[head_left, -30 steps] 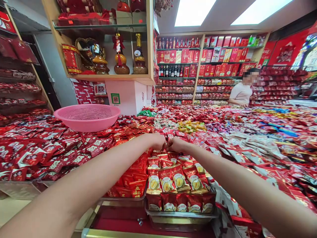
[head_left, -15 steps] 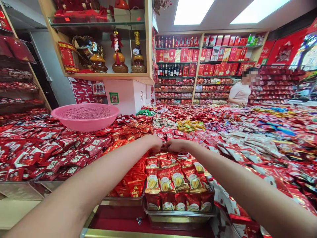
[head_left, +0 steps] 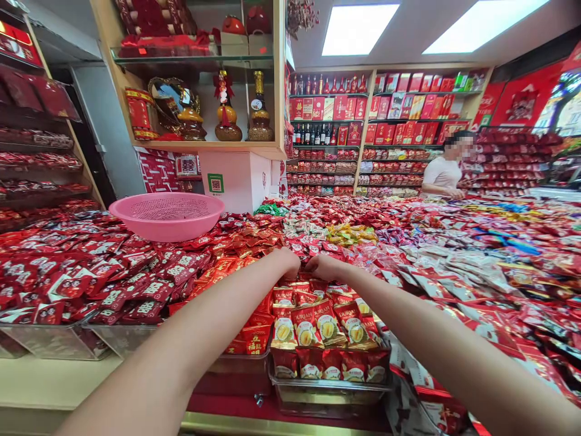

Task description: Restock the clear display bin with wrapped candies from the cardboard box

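Both arms reach over a clear plastic tray [head_left: 331,386] filled with red and gold durian snack packets [head_left: 325,322]. At the far end of these packets, my left hand [head_left: 287,264] is bent down with its fingers curled. Close beside it, a small gap apart, my right hand [head_left: 323,267] is curled down in the same way. The fingertips of both hands are hidden, and whatever they grip cannot be made out. The packets nearest me stand in neat rows. Orange-red packets [head_left: 254,339] with gold characters lie to the left, partly behind my left forearm.
A pink plastic basket [head_left: 167,227] rests on the sweets at the left. Loose packets [head_left: 454,260] spread across the counter to the right. A shelf cabinet [head_left: 204,145] overhangs the back left. A person [head_left: 442,172] in a white top stands at the far right.
The view has shifted slightly, so the basket and cabinet sit further right and a little lower. Both hands stay at the tray's far end, fingers still curled.
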The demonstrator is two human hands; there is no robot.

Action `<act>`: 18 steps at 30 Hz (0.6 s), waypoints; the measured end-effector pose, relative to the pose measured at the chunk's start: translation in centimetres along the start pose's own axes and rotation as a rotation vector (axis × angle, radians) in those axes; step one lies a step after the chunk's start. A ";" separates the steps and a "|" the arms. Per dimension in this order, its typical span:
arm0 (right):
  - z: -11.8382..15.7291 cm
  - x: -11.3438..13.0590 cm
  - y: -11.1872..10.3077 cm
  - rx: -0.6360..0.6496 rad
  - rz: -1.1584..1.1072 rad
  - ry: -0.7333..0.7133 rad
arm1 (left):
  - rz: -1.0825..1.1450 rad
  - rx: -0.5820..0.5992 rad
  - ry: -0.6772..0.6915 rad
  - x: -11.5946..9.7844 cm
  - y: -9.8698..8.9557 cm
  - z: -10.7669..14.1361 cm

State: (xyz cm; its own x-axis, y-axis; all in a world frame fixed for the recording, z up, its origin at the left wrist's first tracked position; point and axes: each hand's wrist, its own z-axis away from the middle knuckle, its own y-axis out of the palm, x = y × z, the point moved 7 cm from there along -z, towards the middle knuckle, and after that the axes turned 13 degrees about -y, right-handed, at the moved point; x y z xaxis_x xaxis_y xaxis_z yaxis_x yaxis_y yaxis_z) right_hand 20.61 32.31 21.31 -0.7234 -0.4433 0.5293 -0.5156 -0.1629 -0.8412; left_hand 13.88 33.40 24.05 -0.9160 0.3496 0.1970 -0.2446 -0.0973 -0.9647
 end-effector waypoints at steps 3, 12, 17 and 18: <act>0.0 0.3 0.4 -0.027 0.038 -0.017 | -0.070 0.038 -0.007 0.4 -0.3 0.4; 4.6 7.4 -5.0 -0.163 0.317 -0.050 | -0.017 -0.243 0.114 -1.0 -5.4 13.6; 17.4 15.1 -1.2 -0.335 0.319 -0.249 | 0.488 -0.101 0.397 -2.4 3.1 25.9; 19.8 15.8 1.3 -0.321 0.191 -0.306 | 0.646 -0.019 0.315 -1.7 6.2 26.9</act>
State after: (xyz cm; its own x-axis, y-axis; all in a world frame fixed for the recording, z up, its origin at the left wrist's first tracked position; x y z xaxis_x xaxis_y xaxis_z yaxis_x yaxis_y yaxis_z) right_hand 17.61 7.60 26.38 -0.6756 -0.6856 0.2711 -0.5371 0.2059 -0.8180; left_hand 5.39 7.16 22.39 -0.7398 0.4800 -0.4715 0.3236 -0.3604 -0.8748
